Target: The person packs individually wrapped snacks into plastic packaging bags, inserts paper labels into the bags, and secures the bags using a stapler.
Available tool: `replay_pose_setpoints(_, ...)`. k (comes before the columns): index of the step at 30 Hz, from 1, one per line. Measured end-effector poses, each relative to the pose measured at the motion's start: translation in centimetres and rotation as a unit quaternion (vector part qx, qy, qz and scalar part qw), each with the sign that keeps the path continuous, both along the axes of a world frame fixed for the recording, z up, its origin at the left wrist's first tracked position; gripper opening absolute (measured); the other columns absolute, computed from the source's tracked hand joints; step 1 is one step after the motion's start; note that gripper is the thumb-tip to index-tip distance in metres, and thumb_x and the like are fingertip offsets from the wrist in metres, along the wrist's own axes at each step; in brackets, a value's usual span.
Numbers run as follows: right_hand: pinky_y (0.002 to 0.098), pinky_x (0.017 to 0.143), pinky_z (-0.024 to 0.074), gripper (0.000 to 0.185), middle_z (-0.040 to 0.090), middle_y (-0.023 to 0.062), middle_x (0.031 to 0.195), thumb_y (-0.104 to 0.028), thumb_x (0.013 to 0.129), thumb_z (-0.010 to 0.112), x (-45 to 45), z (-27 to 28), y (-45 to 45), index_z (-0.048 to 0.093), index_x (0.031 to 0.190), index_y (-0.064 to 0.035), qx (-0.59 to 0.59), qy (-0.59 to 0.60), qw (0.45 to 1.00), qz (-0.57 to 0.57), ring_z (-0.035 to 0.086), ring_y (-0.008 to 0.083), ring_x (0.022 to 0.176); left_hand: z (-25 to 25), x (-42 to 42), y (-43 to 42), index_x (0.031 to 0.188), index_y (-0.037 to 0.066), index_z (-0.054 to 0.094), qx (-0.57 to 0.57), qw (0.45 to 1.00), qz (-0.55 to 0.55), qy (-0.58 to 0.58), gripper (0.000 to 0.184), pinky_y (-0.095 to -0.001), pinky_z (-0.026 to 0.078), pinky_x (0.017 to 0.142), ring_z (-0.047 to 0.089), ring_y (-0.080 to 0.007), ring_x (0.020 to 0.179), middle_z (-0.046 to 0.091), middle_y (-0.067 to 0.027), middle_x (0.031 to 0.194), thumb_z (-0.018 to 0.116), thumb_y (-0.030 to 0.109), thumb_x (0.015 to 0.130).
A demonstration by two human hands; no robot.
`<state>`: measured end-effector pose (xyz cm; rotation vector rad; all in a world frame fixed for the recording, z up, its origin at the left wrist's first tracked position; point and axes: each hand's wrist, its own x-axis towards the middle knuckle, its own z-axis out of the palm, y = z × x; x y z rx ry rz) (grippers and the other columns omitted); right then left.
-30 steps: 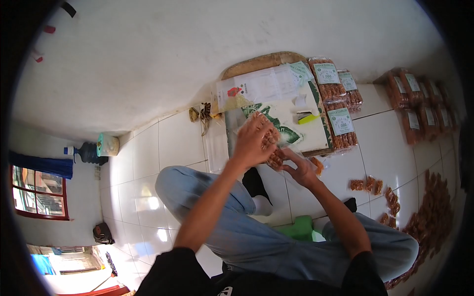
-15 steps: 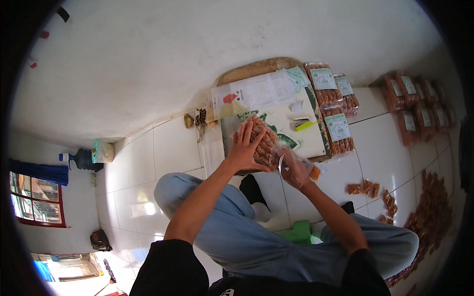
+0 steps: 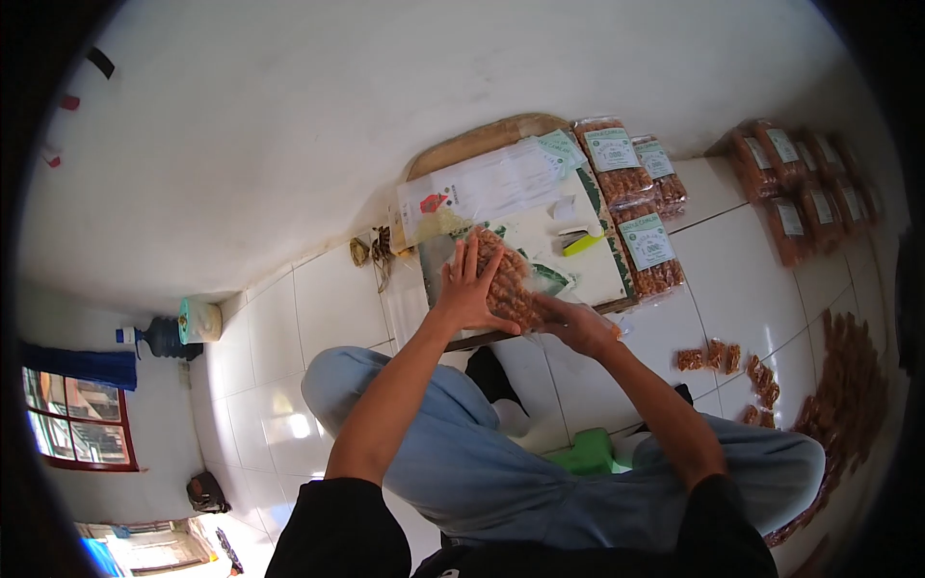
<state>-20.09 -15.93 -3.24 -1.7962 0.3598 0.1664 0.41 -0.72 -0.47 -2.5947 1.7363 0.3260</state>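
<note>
Since half a second ago, your right hand has shifted: its fingers, seen through loose clear film in the earlier frame, now bunch against the lower right end of the pack.

Just left of the frame's centre, your left hand [image 3: 468, 291] lies spread wide along the pack's left side, thumb reaching toward its lower end, so that grip is broad, steadying rather than clenched. The clear pack [image 3: 513, 281] sits at mid-frame, slanting over the bench [image 3: 590, 273]. Expect it to be fairly light, with slick, yielding film; the pieces inside look brittle, so support its broad sides with a flat palm and pinch only the film at the end. It looks reddish-brown and knobbly, packed in rows, glossy under the plastic; you can see no label on its upper face. To its right, your right hand [image 3: 578, 328] has a narrow grip on the lower right end; its fingertips are partly hidden. Farther right, labelled packs [image 3: 647, 249] stand beside the bench.
</note>
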Motion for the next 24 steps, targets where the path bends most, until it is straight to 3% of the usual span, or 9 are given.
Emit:
replay_pose_setpoints(2,0.0368,0.096,0.046,0.063,0.061,0.0134,0.126,-0.003,0.083,0.07,0.3,-4.8,0.5,0.045,0.14,-0.0084,-0.019,-0.191,0.981,-0.033,0.055,0.0257,0.121,0.2,-0.3,-0.2,0.155,0.021,0.007,0.008,1.0,0.004,0.003,0.15,-0.0722,0.017,0.103,-0.006,-0.049,0.143,-0.01,-0.0274,0.156,0.061,0.095,0.035)
replay_pose_setpoints(5,0.0376,0.092,0.0471,0.059,0.06,0.0145,0.127,-0.004,0.083,0.07,1.3,-3.8,0.5,0.048,0.137,-0.0081,-0.159,-0.251,0.955,-0.011,0.059,0.0266,0.109,0.4,-0.5,-0.3,0.155,0.021,0.006,0.0,1.0,-0.001,-0.003,0.152,-0.0731,0.017,0.101,-0.007,-0.0481,0.143,-0.009,-0.0282,0.155,0.063,0.093,0.034)
replay_pose_setpoints(9,0.0388,0.09,0.0473,0.054,0.061,0.0168,0.125,-0.005,0.081,0.072,1.6,-4.0,-0.4,0.053,0.132,-0.0071,-0.143,-0.358,0.922,0.027,0.06,0.0277,0.102,0.2,-1.1,-0.6,0.154,0.022,0.003,0.013,1.0,0.01,0.005,0.153,-0.0747,0.017,0.1,-0.008,-0.0467,0.144,-0.01,-0.0278,0.156,0.067,0.091,0.034)
replay_pose_setpoints(12,0.0394,0.091,0.0472,0.053,0.058,0.0163,0.124,-0.003,0.078,0.073,2.5,-5.0,0.3,0.055,0.127,-0.0066,-0.261,-0.412,0.872,-0.039,0.057,0.0282,0.104,-0.1,-1.1,-0.9,0.154,0.023,0.001,0.009,1.0,0.015,0.008,0.153,-0.0756,0.016,0.099,-0.009,-0.0457,0.144,-0.012,-0.027,0.156,0.069,0.089,0.034)
replay_pose_setpoints(13,0.0386,0.092,0.0464,0.049,0.057,0.0157,0.119,-0.002,0.079,0.07,2.1,-4.7,0.2,0.056,0.125,-0.0055,-0.015,-0.381,0.924,-0.031,0.057,0.0302,0.103,-0.2,-1.0,-0.7,0.154,0.023,0.001,-0.004,1.0,0.015,0.011,0.153,-0.0761,0.016,0.099,-0.01,-0.0453,0.144,-0.013,-0.0264,0.156,0.07,0.088,0.034)
replay_pose_setpoints(15,0.0378,0.092,0.0457,0.045,0.055,0.0151,0.114,-0.001,0.079,0.067,1.4,-3.9,0.3,0.058,0.123,-0.0045,0.237,-0.326,0.915,-0.026,0.057,0.0323,0.102,-0.3,-1.0,-0.7,0.154,0.023,0.0,0.003,1.0,0.014,0.01,0.154,-0.0758,0.016,0.099,-0.01,-0.0451,0.144,-0.014,-0.0258,0.156,0.071,0.087,0.034)
replay_pose_setpoints(17,0.0398,0.094,0.0449,0.058,0.051,0.0157,0.119,-0.006,0.074,0.074,1.1,-2.9,-0.2,0.052,0.128,-0.006,-0.07,-0.276,0.958,-0.02,0.054,0.0352,0.106,-0.2,-0.9,-0.9,0.154,0.023,-0.001,0.01,1.0,0.01,0.008,0.154,-0.0756,0.017,0.099,-0.01,-0.0449,0.144,-0.015,-0.0252,0.156,0.072,0.086,0.034)
replay_pose_setpoints(21,0.0412,0.095,0.0442,0.065,0.052,0.0164,0.117,-0.009,0.069,0.08,1.2,-4.8,0.0,0.051,0.128,-0.0069,-0.054,-0.329,0.942,-0.034,0.052,0.037,0.108,0.3,-1.2,-1.4,0.154,0.023,-0.003,0.042,0.998,0.035,0.026,0.156,-0.0747,0.016,0.101,-0.011,-0.0442,0.144,-0.016,-0.0243,0.156,0.072,0.086,0.033)
replay_pose_setpoints(24,0.0413,0.093,0.0445,0.066,0.053,0.0159,0.115,-0.01,0.069,0.08,1.3,-4.6,0.8,0.05,0.128,-0.007,-0.161,-0.332,0.927,-0.067,0.052,0.0367,0.107,0.6,-1.4,-1.6,0.154,0.023,-0.004,0.053,0.996,0.05,0.043,0.157,-0.074,0.015,0.102,-0.012,-0.0439,0.144,-0.017,-0.024,0.156,0.074,0.085,0.032)
